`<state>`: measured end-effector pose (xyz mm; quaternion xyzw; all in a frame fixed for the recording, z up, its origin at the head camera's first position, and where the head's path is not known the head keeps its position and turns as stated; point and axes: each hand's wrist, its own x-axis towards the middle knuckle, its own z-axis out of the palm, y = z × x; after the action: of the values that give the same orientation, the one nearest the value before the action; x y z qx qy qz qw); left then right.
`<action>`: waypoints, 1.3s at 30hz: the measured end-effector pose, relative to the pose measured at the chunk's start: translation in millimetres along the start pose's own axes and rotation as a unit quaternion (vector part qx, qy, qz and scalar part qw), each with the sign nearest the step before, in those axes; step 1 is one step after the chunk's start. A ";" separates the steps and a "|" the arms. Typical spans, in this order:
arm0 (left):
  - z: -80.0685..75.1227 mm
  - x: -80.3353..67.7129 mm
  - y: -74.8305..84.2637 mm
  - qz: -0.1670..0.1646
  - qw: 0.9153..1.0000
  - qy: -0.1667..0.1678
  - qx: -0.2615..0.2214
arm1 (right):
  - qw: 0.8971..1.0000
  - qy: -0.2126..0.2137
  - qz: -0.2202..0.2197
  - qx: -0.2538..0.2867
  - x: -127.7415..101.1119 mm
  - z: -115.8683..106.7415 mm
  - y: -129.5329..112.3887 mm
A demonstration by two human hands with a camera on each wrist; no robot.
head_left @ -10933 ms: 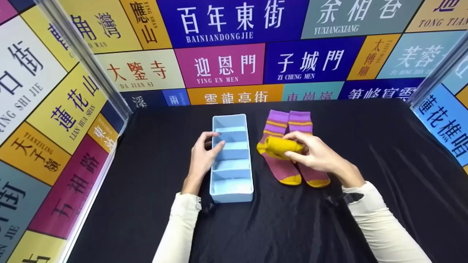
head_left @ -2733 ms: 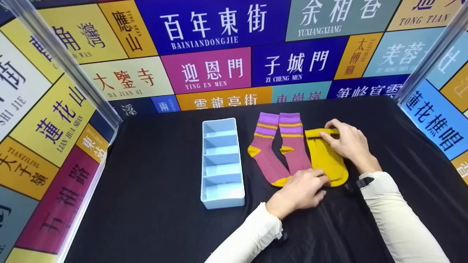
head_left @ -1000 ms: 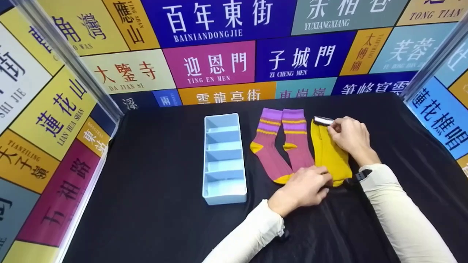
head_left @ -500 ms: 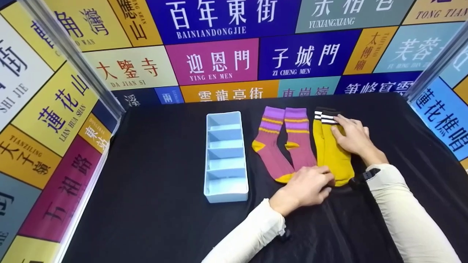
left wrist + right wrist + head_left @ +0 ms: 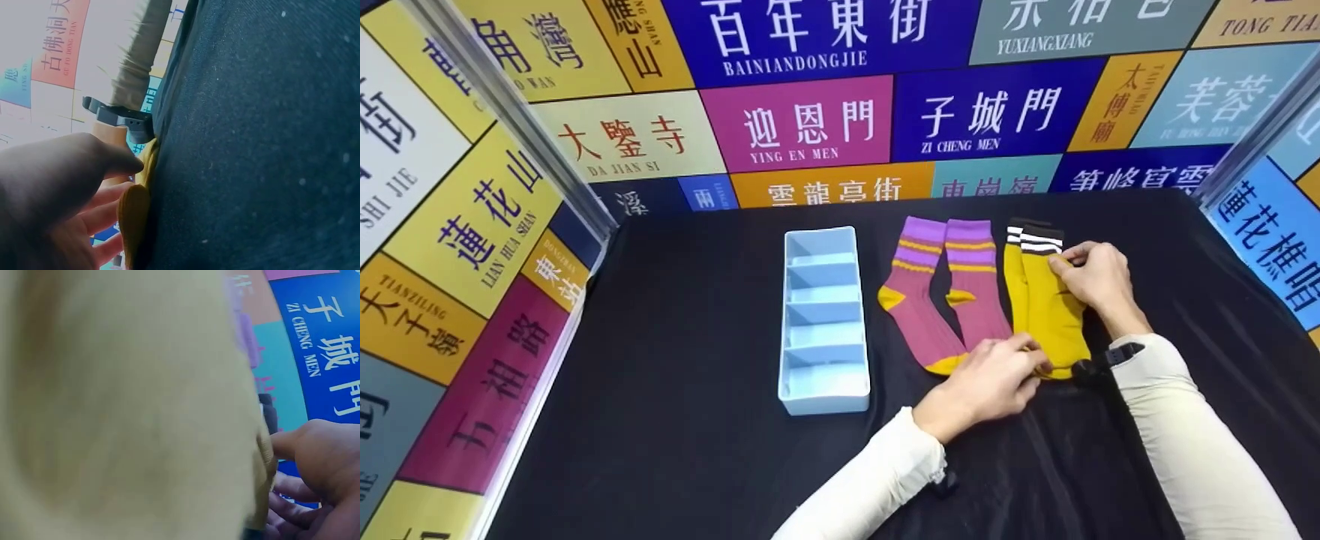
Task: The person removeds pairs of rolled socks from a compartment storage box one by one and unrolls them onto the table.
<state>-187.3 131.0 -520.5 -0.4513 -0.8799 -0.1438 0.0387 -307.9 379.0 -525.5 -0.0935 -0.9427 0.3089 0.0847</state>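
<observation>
A pair of yellow socks (image 5: 1046, 315) with black, white-striped cuffs lies overlapped on the black cloth. My right hand (image 5: 1099, 281) pinches the upper sock's right edge below its cuff, where the fabric creases; in the right wrist view the thumb and fingers (image 5: 292, 486) meet at that edge. My left hand (image 5: 986, 379) rests at the yellow toes, fingers bent downward and thumb apart; the left wrist view shows its fingers (image 5: 104, 216) partly hidden behind a yellow toe. Purple-pink striped socks (image 5: 941, 300) lie flat to the left, one toe hidden by my left hand.
A light-blue box (image 5: 825, 322) with several compartments in a row stands left of the socks; I see nothing in them. Panels with street names (image 5: 802, 124) wall off the back and both sides. Black cloth (image 5: 682, 360) covers the table.
The yellow bundle, earlier in my right hand, now lies unrolled with its cuffs turned out. My left hand left the box for the toes. Lately my right hand moved down from the cuffs.
</observation>
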 end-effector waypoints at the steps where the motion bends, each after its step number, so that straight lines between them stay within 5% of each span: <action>1: -0.3 0.3 0.4 0.001 1.000 -0.001 0.005 | 1.000 0.001 0.006 0.003 0.1 -0.7 -0.8; 12: 3.0 2.5 2.8 0.024 1.000 -0.014 -0.015 | 0.987 -0.067 0.121 0.079 4.1 -18.5 2.0; 16: 2.3 1.8 4.1 0.030 0.999 -0.007 -0.036 | 0.984 -0.094 0.124 0.083 4.6 -23.7 5.5; 27: 7.0 11.5 13.5 0.030 0.999 0.002 -0.037 | 0.997 0.003 0.061 0.042 8.9 -29.8 26.2; 32: 12.3 14.7 20.8 0.023 0.999 -0.036 -0.006 | 0.998 0.022 0.055 -0.001 7.9 -32.9 37.9; 39: 16.1 12.8 27.0 0.015 0.996 -0.084 0.032 | 0.997 0.011 0.074 0.010 6.3 -36.3 46.0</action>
<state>-172.1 160.5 -527.4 -0.4734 -0.8773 -0.0762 -0.0190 -300.4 437.4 -523.5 -0.1656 -0.9290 0.3228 0.0729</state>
